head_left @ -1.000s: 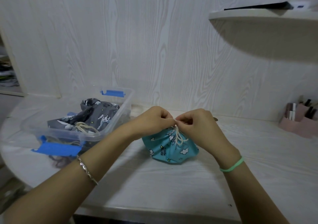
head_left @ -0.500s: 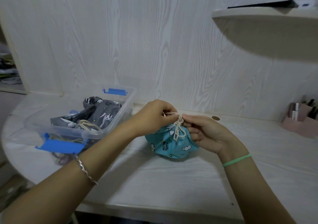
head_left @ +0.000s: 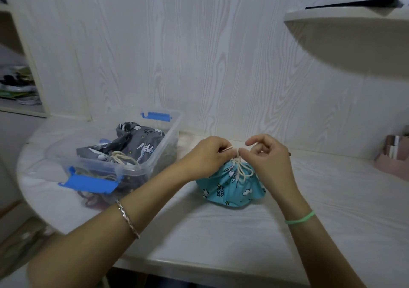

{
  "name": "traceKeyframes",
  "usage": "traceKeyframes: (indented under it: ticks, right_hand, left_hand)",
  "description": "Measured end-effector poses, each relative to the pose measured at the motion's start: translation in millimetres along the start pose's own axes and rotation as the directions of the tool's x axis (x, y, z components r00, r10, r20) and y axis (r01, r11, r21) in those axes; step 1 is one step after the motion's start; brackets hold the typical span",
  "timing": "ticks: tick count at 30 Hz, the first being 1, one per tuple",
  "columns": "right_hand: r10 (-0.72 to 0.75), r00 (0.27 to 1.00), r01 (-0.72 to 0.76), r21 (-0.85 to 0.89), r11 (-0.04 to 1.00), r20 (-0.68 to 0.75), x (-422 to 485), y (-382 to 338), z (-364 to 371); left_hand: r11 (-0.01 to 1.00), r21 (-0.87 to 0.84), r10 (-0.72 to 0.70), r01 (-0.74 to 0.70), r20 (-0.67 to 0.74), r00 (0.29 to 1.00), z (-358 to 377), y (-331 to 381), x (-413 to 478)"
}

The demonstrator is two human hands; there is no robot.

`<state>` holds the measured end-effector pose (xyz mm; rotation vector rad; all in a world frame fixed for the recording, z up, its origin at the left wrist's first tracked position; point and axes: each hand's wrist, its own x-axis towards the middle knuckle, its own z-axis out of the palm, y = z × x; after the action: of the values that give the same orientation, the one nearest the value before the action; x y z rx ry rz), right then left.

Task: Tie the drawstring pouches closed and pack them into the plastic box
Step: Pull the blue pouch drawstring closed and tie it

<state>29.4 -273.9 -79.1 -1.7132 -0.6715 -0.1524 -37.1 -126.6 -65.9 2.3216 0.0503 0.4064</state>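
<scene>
A teal printed drawstring pouch [head_left: 230,189] sits gathered on the white table, its cream cord [head_left: 240,170] bunched at the top. My left hand [head_left: 209,154] pinches a strand of that cord just left of the knot. My right hand [head_left: 269,158] pinches the cord at the knot from the right, its index finger curled above. To the left stands the clear plastic box [head_left: 155,164] with blue latches. A grey printed pouch [head_left: 132,147] with a tied cream cord lies inside it.
A pink organiser [head_left: 392,159] holding small items stands at the far right against the wall. A rounded shelf [head_left: 345,18] juts out above it. The table's curved edge runs close on the left and front. Open shelving with clutter is at far left.
My right hand has turned from palm-up under the knot to reach over it with curled fingers. My left hand keeps its pinch on the cord. The pouch stays in place.
</scene>
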Motion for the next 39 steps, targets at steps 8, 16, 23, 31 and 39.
traceKeyframes:
  ticks: [8, 16, 23, 31, 39]
  right_hand:
    - [-0.042, 0.995, 0.034, 0.089, 0.995, 0.086, -9.9, -6.0, -0.3]
    - [0.171, 0.977, -0.195, 0.221, 0.956, 0.125, 0.6, -7.1, -10.1]
    - [0.352, 0.859, -0.504, 0.500, 0.704, 0.371, 9.0, 8.0, -21.8]
    - [0.336, 0.881, -0.450, 0.366, 0.815, 0.334, -1.4, 26.4, -36.3]
    - [0.191, 0.848, -0.163, -0.101, 0.982, 0.495, -2.5, 8.8, -21.7]
  left_hand:
    - [0.991, -0.118, -0.061, 0.055, -0.047, 0.997, -1.7, 2.8, 3.1]
    - [0.988, -0.155, 0.017, -0.013, 0.025, 1.000, -15.0, 4.7, 1.9]
    - [0.999, 0.050, 0.024, -0.022, -0.026, 0.999, -19.8, 3.9, 3.7]
    - [0.955, 0.296, -0.018, 0.029, -0.038, 0.999, -33.5, 6.1, 2.9]
    - [0.978, 0.209, 0.003, 0.028, -0.146, 0.989, -33.3, 0.1, 1.2]
